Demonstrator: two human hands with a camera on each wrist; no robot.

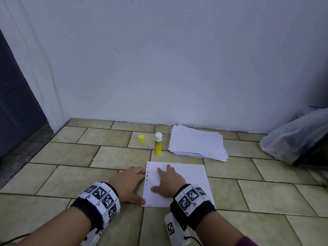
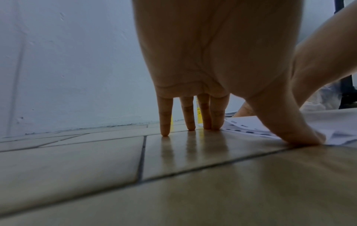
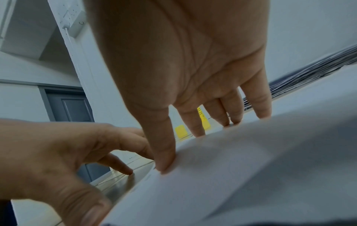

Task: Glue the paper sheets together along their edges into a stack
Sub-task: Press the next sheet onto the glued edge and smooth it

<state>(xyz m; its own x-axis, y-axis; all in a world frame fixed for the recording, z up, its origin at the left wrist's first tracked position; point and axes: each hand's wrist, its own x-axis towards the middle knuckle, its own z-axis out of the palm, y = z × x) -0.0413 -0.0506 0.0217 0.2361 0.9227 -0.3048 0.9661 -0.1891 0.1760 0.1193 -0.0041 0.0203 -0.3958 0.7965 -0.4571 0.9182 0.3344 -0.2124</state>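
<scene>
Both our wrists sat closest to the lens, and just past them our right hand (image 1: pixel 169 181) lay flat with fingers spread on the sheet of paper (image 1: pixel 188 176), pressing near its punched left edge. Our left hand (image 1: pixel 130 183) was spread too, fingertips (image 2: pixel 165 131) down on the tiled floor (image 1: pixel 71 174) just beside that edge and thumb on the paper's near-left corner; neither hand pinched anything. That punched edge ran away from us, front to back, between the two hands. Straight beyond it, near the sheet's far-left corner, the glue stick (image 1: pixel 158 144) stood upright and uncapped, its yellow cap (image 1: pixel 141 139) a little further left. The pile of loose sheets (image 1: pixel 197 145) lay beyond and to the right, against the wall (image 1: pixel 177 59). We judged the next reach to be forward for the glue, which stood about evenly ahead of both hands, perhaps nearer our right, while the left could hold the sheet steady.
</scene>
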